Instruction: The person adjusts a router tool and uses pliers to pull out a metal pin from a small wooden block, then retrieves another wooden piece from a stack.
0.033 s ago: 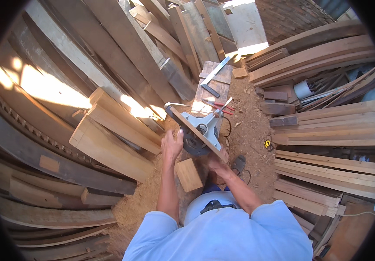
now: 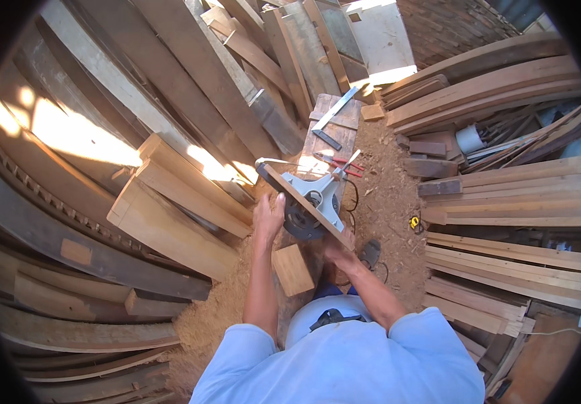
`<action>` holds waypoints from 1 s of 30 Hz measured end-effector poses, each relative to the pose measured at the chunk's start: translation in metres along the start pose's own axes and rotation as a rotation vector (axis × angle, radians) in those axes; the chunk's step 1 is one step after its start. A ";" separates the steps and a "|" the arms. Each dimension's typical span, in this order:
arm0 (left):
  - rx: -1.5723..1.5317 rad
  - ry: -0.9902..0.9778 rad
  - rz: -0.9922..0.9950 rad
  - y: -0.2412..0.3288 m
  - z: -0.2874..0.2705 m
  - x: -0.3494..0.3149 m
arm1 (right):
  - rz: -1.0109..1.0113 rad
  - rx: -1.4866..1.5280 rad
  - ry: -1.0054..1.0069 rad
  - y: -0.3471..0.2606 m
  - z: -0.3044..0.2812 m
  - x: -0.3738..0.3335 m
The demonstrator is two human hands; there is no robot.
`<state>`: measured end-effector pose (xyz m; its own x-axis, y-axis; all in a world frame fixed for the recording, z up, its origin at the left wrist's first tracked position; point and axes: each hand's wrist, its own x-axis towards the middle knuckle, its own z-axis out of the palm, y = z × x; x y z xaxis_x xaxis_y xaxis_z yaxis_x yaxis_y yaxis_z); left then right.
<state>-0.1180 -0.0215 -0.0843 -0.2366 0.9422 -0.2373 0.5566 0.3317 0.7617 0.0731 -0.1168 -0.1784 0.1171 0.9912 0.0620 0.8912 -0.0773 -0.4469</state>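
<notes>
A power tool (image 2: 329,203) stands tilted on the narrow plank bench, with a light grey metal base, a dark round body and a long brown wooden strip (image 2: 309,207) across it. My left hand (image 2: 267,219) is at its left side, fingers stretched up and apart, one of them against the dark body. The lower end of the strip partly hides my right hand (image 2: 339,250), which is closed around the tool's near side. A rectangular wood block (image 2: 293,271) lies just nearer than the tool, between my forearms.
Beyond the tool, a try square (image 2: 334,120) and red-handled pliers (image 2: 339,163) lie on the bench (image 2: 331,149). A black cord (image 2: 353,200) hangs at the right. Timber stacks (image 2: 506,192) flank both sides. A yellow tape measure (image 2: 415,223) sits on the sawdust-covered floor (image 2: 393,195).
My left hand has shifted slightly up along the tool's side, its fingers straightening a little. The tool and my right hand stay almost where they were.
</notes>
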 end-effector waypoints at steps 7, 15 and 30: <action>-0.231 -0.062 0.039 0.009 0.024 0.009 | 0.033 0.112 -0.443 0.015 -0.024 0.032; -0.237 0.022 0.049 0.000 0.044 0.004 | 0.036 0.400 -0.424 0.061 -0.020 0.047; 0.633 0.012 0.817 0.038 -0.017 -0.001 | 0.086 0.339 -0.525 0.041 -0.080 0.051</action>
<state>-0.1105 -0.0108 -0.0452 0.3957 0.8920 0.2185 0.8675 -0.4411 0.2298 0.1508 -0.0776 -0.1222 -0.1254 0.9101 -0.3949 0.6895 -0.2062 -0.6943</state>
